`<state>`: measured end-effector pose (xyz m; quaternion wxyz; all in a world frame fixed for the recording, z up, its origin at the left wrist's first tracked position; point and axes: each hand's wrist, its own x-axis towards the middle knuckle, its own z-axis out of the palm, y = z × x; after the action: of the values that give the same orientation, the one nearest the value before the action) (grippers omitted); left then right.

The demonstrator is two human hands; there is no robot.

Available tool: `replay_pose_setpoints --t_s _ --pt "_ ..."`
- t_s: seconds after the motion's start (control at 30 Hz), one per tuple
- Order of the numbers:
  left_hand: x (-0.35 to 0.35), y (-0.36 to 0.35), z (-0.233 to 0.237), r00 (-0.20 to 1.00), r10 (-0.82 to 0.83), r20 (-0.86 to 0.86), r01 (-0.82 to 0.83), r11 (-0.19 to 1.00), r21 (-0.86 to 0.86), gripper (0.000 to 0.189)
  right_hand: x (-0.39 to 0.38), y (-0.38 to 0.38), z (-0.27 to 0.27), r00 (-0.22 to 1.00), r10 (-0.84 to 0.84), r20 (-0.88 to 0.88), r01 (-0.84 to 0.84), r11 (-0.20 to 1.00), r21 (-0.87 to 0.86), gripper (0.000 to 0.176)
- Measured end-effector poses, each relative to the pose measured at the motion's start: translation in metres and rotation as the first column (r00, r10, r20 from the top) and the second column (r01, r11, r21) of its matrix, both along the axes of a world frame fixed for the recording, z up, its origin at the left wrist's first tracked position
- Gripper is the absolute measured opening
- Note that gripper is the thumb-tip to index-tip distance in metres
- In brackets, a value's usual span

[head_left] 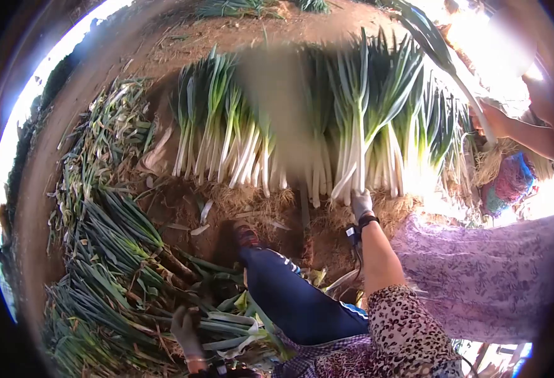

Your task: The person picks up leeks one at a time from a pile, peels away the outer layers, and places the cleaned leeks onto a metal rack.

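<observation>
My right hand (361, 205), in a pale glove, is closed round the root end of a leek (360, 148) at the front of a long row. The leek's white stalk and green leaves lie away from me on the other leeks (239, 138). My left hand (187, 332), also gloved, is low on the left beside a loose heap of leeks (119, 252). Its fingers look a little apart, with nothing visible in them, though they are dark and partly shaded.
At the right, another person's hand (494, 120) holds up a leek (459, 79) with hanging roots. Patterned purple cloth (472, 271) covers that person's lap. Leaf trimmings (110, 126) lie along the left. A colourful net bundle (510, 183) lies at the right. A blurred smudge hides the row's middle.
</observation>
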<state>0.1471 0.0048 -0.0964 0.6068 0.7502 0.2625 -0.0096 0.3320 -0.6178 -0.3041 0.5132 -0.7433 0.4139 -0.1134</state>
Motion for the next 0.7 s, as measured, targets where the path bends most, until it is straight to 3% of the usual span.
replay_pose_setpoints --t_s 0.03,0.1,0.2,0.23,0.47,0.57,0.67,0.7 --pt "-0.018 0.006 -0.004 0.998 0.058 -0.025 -0.058 0.998 -0.014 0.025 0.003 -0.009 -0.037 0.988 0.063 0.143 -0.076 0.993 0.086 0.021" --pt "-0.048 0.005 -0.009 0.982 0.175 -0.069 -0.179 0.983 -0.047 0.019 0.013 0.009 -0.010 0.994 -0.042 0.096 0.008 0.946 0.325 0.022" --pt "-0.076 0.012 -0.010 0.943 0.224 -0.247 -0.243 0.969 -0.049 0.027 0.024 0.045 0.028 0.998 0.022 0.057 -0.030 0.988 0.154 0.023" --pt "-0.081 0.007 -0.011 0.935 0.261 -0.239 -0.274 0.961 -0.022 0.021 0.029 0.046 0.024 0.998 0.058 0.011 -0.059 0.991 0.119 0.024" --pt "-0.110 0.008 -0.024 0.936 0.281 -0.211 -0.302 0.950 -0.075 0.030 0.039 0.068 0.012 0.892 0.119 -0.435 -0.234 0.946 -0.222 0.041" --pt "-0.125 0.019 -0.028 0.933 0.290 -0.211 -0.318 0.941 -0.112 0.034 0.038 0.092 0.025 0.875 0.095 -0.474 -0.222 0.950 -0.220 0.049" --pt "-0.134 0.027 -0.010 0.944 0.243 -0.222 -0.274 0.954 -0.122 0.032 0.046 0.111 0.038 0.782 0.331 -0.527 -0.514 0.821 -0.247 0.047" --pt "-0.136 0.031 -0.004 0.952 0.214 -0.218 -0.248 0.958 -0.144 0.031 0.058 0.118 0.040 0.774 0.469 -0.426 -0.615 0.719 -0.325 0.042"
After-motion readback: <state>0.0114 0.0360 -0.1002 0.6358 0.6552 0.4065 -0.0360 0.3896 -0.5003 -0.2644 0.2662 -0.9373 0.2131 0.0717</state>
